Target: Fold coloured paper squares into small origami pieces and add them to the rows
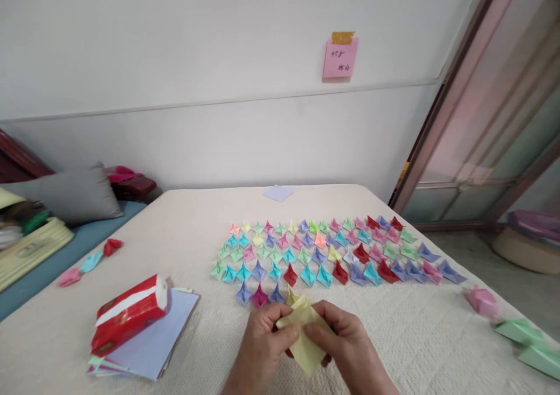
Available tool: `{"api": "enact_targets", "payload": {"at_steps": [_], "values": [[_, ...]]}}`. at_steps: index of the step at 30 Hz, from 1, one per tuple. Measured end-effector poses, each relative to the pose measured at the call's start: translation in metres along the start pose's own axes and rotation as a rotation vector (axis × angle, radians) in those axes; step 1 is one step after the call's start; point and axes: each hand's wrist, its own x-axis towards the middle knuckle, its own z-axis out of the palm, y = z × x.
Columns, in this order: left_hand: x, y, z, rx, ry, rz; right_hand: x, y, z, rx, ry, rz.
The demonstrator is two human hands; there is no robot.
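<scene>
A pale yellow sheet of paper (307,348), partly folded, is held between both hands near the bottom centre. My left hand (266,342) pinches its left side, with the thumb on top. On the right side, my right hand (343,342) grips it the same way, thumb across the paper. Just beyond the fingers sits a small yellow folded boat (293,296), partly hidden by the held paper. It stands at the right end of a short row with a magenta boat (259,296) and blue ones. Several longer rows of coloured paper boats (308,275) lie behind.
A red packet (131,314) rests on stacked coloured paper (153,342) at the left. A lilac sheet (278,193) lies at the table's (192,208) far edge. Larger folded pieces line the left and right edges, including a pink one (482,300). A wall stands behind.
</scene>
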Motion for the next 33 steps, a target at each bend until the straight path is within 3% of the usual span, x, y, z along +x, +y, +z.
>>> {"api": "enact_targets", "payload": {"at_steps": [3, 6, 15, 21, 33], "values": [[-0.002, 0.007, -0.005, -0.019, -0.068, 0.011, 0.0, -0.006, -0.005, 0.031, -0.052, 0.021], [-0.001, 0.009, -0.008, 0.02, -0.065, 0.041, 0.001, -0.006, -0.007, 0.039, -0.085, 0.029], [0.0, 0.003, -0.003, 0.042, 0.055, 0.102, -0.001, -0.006, -0.006, 0.03, 0.05, -0.031], [-0.01, 0.012, -0.007, 0.059, 0.038, 0.155, -0.005, -0.013, -0.01, 0.072, -0.059, -0.118], [-0.015, 0.026, -0.009, 0.254, -0.057, 0.243, -0.009, -0.029, -0.013, -0.027, -0.14, -0.096]]}}
